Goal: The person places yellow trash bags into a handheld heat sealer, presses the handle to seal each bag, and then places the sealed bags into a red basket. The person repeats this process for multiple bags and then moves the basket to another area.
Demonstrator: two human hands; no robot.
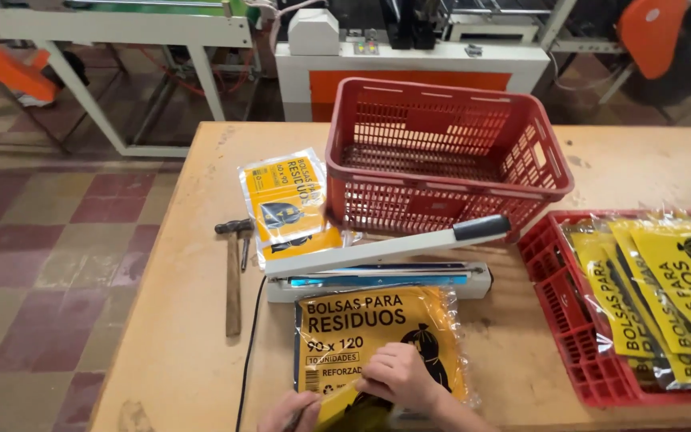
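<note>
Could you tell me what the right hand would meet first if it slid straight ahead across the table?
The right hand rests on the yellow bag packet, pointing away from the person. Straight ahead it would probably meet the white heat sealer, whose arm is raised.

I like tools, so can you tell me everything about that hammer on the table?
The hammer lies flat on the bare wooden table, near its left edge. It has a long, plain wooden handle that points toward the person and a dark metal head at the far end, with a claw on one side. It looks worn. Nothing holds it; both hands are away to its right. A yellow packet lies just beside its head.
</note>
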